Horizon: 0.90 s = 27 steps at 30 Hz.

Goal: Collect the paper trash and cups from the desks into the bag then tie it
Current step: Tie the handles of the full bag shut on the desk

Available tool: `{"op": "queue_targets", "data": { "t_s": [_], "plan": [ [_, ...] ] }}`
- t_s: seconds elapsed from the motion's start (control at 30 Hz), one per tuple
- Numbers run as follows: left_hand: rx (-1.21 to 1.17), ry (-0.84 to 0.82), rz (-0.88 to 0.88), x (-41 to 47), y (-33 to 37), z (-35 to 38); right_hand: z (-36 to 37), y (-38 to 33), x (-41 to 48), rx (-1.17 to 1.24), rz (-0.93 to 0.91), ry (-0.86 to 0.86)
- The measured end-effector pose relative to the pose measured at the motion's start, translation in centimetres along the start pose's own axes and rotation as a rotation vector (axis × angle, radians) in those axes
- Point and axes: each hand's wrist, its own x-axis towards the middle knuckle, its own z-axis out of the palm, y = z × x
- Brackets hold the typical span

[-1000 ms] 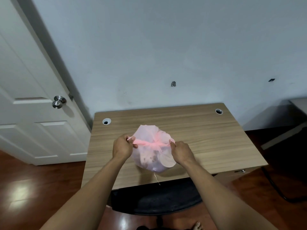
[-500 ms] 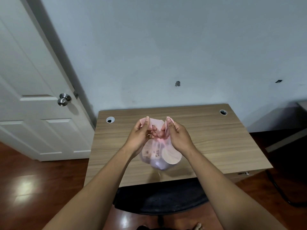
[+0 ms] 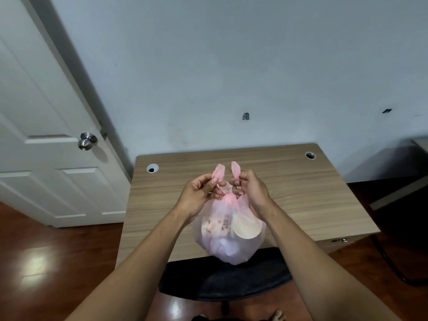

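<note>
A thin pink plastic bag hangs in the air over the near edge of the wooden desk. Crumpled paper and a round cup lid show through its skin. Its neck is gathered into a pink twist just below my fingers. My left hand pinches the left handle strip, which sticks up above the fingers. My right hand pinches the right handle strip the same way. The two hands are almost touching above the bag.
A black chair seat sits under the desk's near edge. A white door with a metal knob stands to the left. The desk has two cable holes at its back corners. Another desk's edge shows at far right.
My hands came together from pulling the handles sideways, then rose. The bag has lifted off the desk and now hangs from its two handle strips.
</note>
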Motion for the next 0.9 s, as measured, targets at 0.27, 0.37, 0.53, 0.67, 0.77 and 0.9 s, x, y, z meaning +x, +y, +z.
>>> {"op": "queue_targets", "data": {
  "t_s": [0.27, 0.37, 0.53, 0.67, 0.77, 0.9],
  "plan": [
    [-0.052, -0.001, -0.002, -0.2, 0.2, -0.3, -1.1, 1.1, -0.6, -0.314, -0.156, -0.011],
    [-0.054, -0.038, 0.010, -0.3, 0.5, -0.3, -1.5, 1.1, -0.4, -0.283, -0.134, 0.052],
    [0.053, -0.121, 0.028, -0.6, 0.7, -0.2, -1.4, 0.9, -0.4, -0.213, -0.137, 0.092],
    [0.126, -0.161, 0.002, -0.8, 1.0, 0.2, -0.9, 1.0, -0.6, -0.287, -0.092, -0.015],
    [0.201, -0.155, -0.006, -1.1, 1.2, 0.2, -0.9, 1.0, -0.7, -0.336, -0.084, -0.123],
    [0.251, -0.077, -0.009, -1.2, 1.2, -0.2, -0.8, 0.0, -1.6, -0.423, -0.081, -0.232]
  ]
}}
